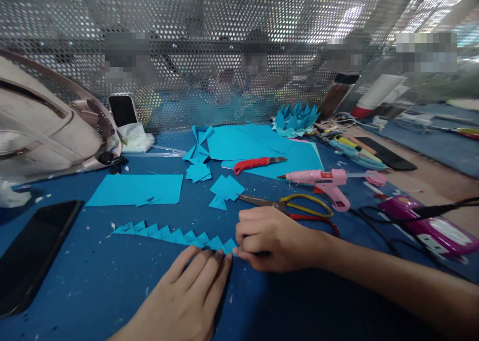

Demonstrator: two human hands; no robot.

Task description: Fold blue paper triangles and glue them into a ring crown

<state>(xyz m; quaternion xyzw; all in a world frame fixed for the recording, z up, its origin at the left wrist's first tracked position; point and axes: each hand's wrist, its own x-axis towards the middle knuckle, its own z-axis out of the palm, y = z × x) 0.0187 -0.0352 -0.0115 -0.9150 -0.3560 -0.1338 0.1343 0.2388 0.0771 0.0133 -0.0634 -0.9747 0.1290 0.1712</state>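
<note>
A folded blue paper strip (175, 234) with a row of pointed triangles lies across the blue table. My left hand (196, 281) has its fingertips together on the lower edge of the strip, close to its right end; its thumb is hidden. With fingers curled in, my right hand (279, 238) pinches that right end. Just behind the right hand rest open scissors (269, 201) with one yellow and one red handle. Small cut blue paper pieces (227, 187) lie beyond the strip, beside a larger blue paper sheet (134, 189).
A red utility knife (252, 165) lies on blue sheets (239, 141). A pink glue gun (325, 178) and purple device (426, 226) trail cords at right. A spiky blue paper piece (295, 119) stands behind. Leftward are a black phone (37, 256) and pale bag (45, 116).
</note>
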